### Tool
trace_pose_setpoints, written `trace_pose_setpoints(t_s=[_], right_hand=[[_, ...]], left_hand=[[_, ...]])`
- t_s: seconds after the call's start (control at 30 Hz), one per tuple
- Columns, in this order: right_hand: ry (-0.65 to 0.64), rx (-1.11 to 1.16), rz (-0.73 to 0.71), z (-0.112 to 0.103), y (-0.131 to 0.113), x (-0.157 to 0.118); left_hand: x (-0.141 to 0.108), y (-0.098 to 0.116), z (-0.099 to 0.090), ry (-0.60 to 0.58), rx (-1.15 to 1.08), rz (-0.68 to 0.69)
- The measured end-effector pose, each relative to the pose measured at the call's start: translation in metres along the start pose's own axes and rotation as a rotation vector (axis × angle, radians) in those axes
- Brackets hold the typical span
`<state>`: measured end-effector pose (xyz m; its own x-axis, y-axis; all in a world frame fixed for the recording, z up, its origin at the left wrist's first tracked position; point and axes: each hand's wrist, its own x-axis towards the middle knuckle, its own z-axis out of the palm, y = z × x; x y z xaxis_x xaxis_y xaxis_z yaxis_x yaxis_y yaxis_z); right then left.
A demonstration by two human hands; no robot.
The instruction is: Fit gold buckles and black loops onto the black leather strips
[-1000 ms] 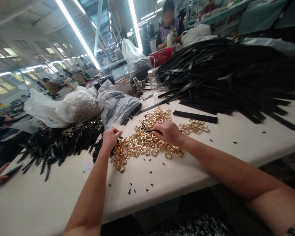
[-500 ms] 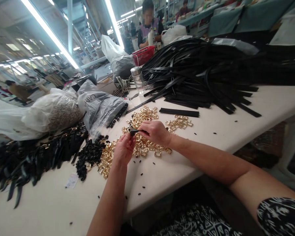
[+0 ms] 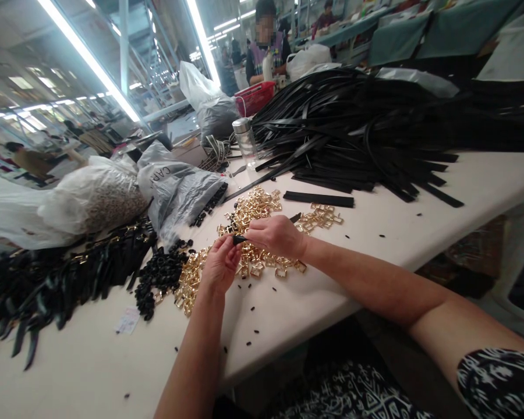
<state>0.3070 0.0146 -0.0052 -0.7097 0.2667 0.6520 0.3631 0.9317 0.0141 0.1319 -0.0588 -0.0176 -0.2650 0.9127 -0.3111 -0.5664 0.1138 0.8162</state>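
Both hands meet over a heap of gold rectangular buckles (image 3: 255,205). My left hand (image 3: 220,263) pinches one end of a short black strap (image 3: 239,239). Close beside it, my right hand (image 3: 276,236) has its fingers closed on the same strap, and a black end shows beyond the hand toward the right. Whether a buckle sits on the strap is hidden by the fingers. A pile of small black loops (image 3: 155,276) lies left of the buckles. A smaller group of gold buckles (image 3: 321,216) is to the right of my right hand.
Long black straps (image 3: 332,122) cover the table's far right, near a short flat strap bundle (image 3: 318,199). A clear bottle (image 3: 245,144) stands at the back. Grey (image 3: 172,183) and white plastic bags (image 3: 91,195) and buckled straps (image 3: 61,273) fill the left. A co-worker (image 3: 266,46) sits beyond.
My right hand has shifted its grip slightly along the strap and flattened. A black strap end now shows past its right side. The left hand stays nearly in place.
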Motion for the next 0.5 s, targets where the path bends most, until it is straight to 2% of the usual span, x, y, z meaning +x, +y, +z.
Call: trace_pose_setpoints(t_s=[0.1, 0.17, 0.37, 0.5], right_hand=[[-0.029, 0.026, -0.045, 0.002, 0.001, -0.001], [-0.052, 0.074, -0.013, 0.005, 0.0, -0.001], [-0.111, 0.314, 0.247, 0.008, -0.007, -0.001], [-0.147, 0.384, 0.289, 0.007, -0.01, 0.0]], left_hand=[[-0.001, -0.001, -0.003, -0.077, 0.208, 0.086], [-0.002, -0.001, -0.003, -0.115, 0.283, 0.122], [-0.003, -0.005, 0.004, -0.069, 0.238, 0.21], [-0.003, -0.01, 0.006, -0.122, 0.221, 0.181]])
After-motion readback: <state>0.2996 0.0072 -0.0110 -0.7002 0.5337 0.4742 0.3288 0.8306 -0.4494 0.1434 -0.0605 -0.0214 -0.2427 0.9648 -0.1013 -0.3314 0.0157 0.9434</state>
